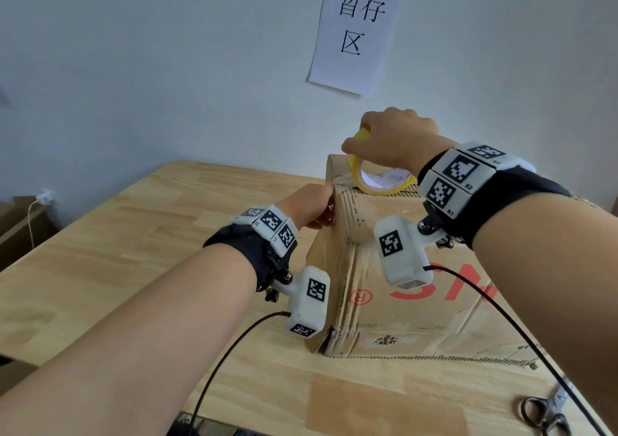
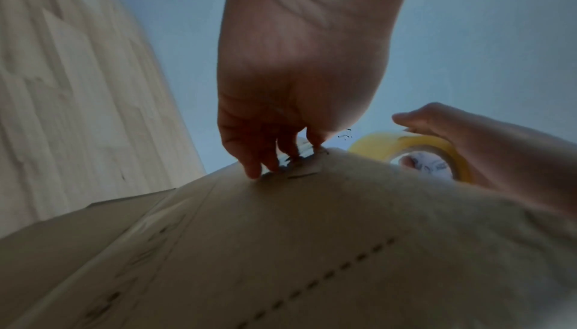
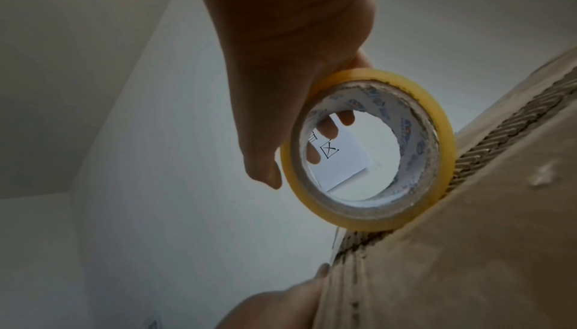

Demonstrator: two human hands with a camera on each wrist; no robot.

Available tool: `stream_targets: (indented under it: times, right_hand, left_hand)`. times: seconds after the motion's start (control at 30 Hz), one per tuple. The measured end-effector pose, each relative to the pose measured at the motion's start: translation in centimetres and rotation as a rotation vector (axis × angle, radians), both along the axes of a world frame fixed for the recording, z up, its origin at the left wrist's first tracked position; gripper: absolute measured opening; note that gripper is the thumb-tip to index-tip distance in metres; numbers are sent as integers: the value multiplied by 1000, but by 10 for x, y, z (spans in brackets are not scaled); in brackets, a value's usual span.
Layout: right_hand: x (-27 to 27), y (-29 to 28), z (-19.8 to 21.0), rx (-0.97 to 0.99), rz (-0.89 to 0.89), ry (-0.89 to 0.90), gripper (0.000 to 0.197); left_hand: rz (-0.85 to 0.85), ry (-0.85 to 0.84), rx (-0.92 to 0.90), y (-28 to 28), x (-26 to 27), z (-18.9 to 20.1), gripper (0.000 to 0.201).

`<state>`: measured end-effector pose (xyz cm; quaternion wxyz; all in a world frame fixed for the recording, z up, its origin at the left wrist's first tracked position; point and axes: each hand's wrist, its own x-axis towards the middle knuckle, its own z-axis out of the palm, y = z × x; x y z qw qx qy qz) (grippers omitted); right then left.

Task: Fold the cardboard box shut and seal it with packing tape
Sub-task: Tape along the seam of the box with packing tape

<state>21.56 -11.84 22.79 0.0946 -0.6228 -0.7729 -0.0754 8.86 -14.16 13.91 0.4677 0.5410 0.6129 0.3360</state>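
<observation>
A worn cardboard box [image 1: 394, 308] with red print stands on the wooden table, its flaps folded. My right hand [image 1: 394, 141] grips a yellow roll of packing tape [image 1: 384, 181] upright on the box's top seam; in the right wrist view the tape roll [image 3: 368, 151] touches the corrugated edge [image 3: 499, 136], with fingers curled round its rim. My left hand [image 1: 311, 204] presses its fingertips [image 2: 253, 169] on the upper left corner of the box [image 2: 312, 235], where a clear tape end [image 2: 299, 161] lies. The tape roll [image 2: 415, 151] shows behind that corner.
Scissors [image 1: 548, 412] lie on the wooden table [image 1: 117, 268] at the front right. A paper sign [image 1: 357, 27] hangs on the wall behind the box. Cables run from both wrist cameras toward me. A cardboard carton [image 1: 20, 221] stands off the table at the left.
</observation>
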Motion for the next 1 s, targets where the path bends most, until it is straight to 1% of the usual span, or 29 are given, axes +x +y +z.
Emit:
stream_targets:
  times: [0.03, 0.07, 0.13, 0.17, 0.2, 0.27, 0.33, 0.4, 0.5, 0.6, 0.67, 0.77, 0.9, 1.0]
  right_hand:
    - [0, -1, 0, -1, 1, 2, 51]
    - [0, -1, 0, 0, 2, 2, 51]
    - [1, -3, 0, 2, 6, 9, 51]
    - [1, -3, -1, 2, 6, 13, 51]
    - [1, -4, -1, 1, 5, 18, 51]
    - [2, -5, -1, -8, -3, 35, 50]
    - [1, -6, 0, -16, -7, 50, 49]
    - [1, -7, 0, -17, -6, 59, 47]
    - [3, -9, 0, -15, 0, 77, 45]
    - [5, -11, -2, -10, 9, 81, 48]
    - [6, -13, -4, -8, 15, 79, 50]
    - [7, -13, -4, -13, 18, 87, 51]
    - [9, -12, -2, -59, 18, 129, 47]
    - [9, -11, -1, -72, 24, 152, 42]
  left_hand:
    - [0, 16, 39, -1, -1, 0, 31]
    - [25, -2, 72, -2, -1, 1, 29]
    - [73, -86, 110, -3, -4, 7, 25]
    - [78, -103, 120, -4, -5, 10, 27]
    - [62, -86, 122, -4, -5, 13, 32]
    - [-25, 39, 80, -6, -2, 16, 37]
    - [-108, 183, -11, -12, 1, 14, 37]
    - [-179, 265, -73, -16, 2, 11, 37]
    - [-226, 367, -67, -19, -1, 11, 36]
    - [-227, 446, -51, -23, -1, 18, 37]
    - [-236, 486, -14, -24, 0, 20, 37]
    - [-290, 511, -8, -22, 0, 20, 31]
    - [-296, 519, 10, -19, 0, 23, 25]
    - [-293, 512, 61, -18, 2, 26, 13]
